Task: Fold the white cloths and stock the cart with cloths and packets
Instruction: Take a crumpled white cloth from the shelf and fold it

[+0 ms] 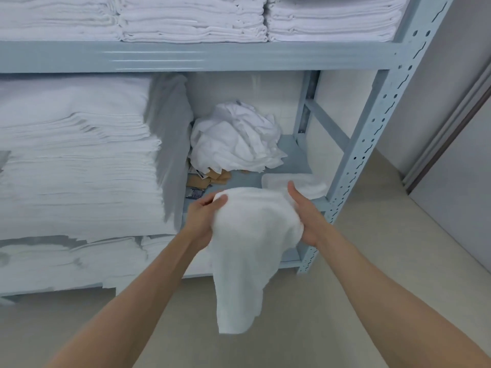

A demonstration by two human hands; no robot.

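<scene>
A white cloth hangs between both hands in front of the shelf, its lower end drooping toward the floor. My left hand grips its upper left part, thumb on top. My right hand holds the cloth's right side, with the fingers mostly hidden under the fabric. A crumpled heap of white cloths lies at the back of the middle shelf. A folded white cloth sits flat on the shelf just beyond my right hand. Brown packets lie under the heap's front edge.
The pale blue metal rack holds tall stacks of folded white linen on the left and more stacks on the upper shelf. Beige floor spreads below and to the right. A grey wall and door frame stand at right.
</scene>
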